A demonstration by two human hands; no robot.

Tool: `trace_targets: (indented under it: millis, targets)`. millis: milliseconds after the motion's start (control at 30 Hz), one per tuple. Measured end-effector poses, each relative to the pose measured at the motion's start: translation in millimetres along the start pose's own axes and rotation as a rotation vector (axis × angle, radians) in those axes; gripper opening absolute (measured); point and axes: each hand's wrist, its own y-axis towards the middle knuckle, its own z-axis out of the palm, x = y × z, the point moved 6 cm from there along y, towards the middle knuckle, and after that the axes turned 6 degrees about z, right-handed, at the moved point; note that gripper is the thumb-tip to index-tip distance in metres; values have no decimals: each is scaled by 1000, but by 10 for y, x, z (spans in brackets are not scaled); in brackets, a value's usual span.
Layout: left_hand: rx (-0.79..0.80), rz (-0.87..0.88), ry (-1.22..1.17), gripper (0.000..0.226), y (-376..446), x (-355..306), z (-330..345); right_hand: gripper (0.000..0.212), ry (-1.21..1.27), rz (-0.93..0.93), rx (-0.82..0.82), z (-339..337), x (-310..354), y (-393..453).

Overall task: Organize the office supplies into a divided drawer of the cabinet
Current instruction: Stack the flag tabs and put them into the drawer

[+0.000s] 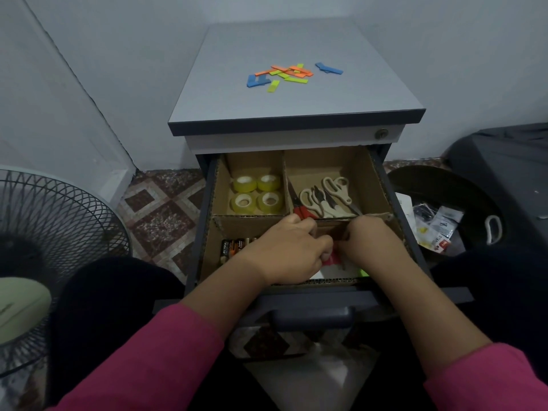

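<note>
Pink sleeves cover both forearms, which reach forward into the open drawer of a small grey cabinet. Both hands meet over the near right compartment of the cardboard divider that lines the drawer. Fingers of the left hand are curled down, and those of the right hand are curled too; between them shows a bit of a pink sticky strip, which the fingertips of both hands seem to pinch, though the grip itself is hidden by the knuckles. Under the right wrist a green strip peeks out, beside something white that I cannot make out.

Just left of the left hand, in the near left compartment, lie batteries; about three are visible and the hand hides the rest. Beyond the left hand, in the far left compartment, sit four rolls of clear tape, two by two. Beyond the right hand, in the far right compartment, lie three pairs of scissors: two with beige handles and one with red handles, the red one just above the left knuckles.

Farther off, on the cabinet top well beyond both hands, is a loose scatter of coloured strips in orange, green and blue, roughly a dozen, overlapping too much to count exactly.

Left of the left arm stands a fan with a wire guard. Right of the right arm is a dark bin with torn packaging inside.
</note>
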Motion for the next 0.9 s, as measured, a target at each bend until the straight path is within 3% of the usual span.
trace_targets:
  millis: [600, 733, 900]
  targets:
    - [23, -30, -40, 25, -29, -4, 0, 17, 47, 48, 81, 91, -47, 42]
    - [12, -40, -70, 26, -43, 17, -9, 3, 71, 36, 105, 34, -106, -5]
    - [15, -28, -49, 28, -36, -9, -25, 39, 79, 1, 177, 44, -89, -49]
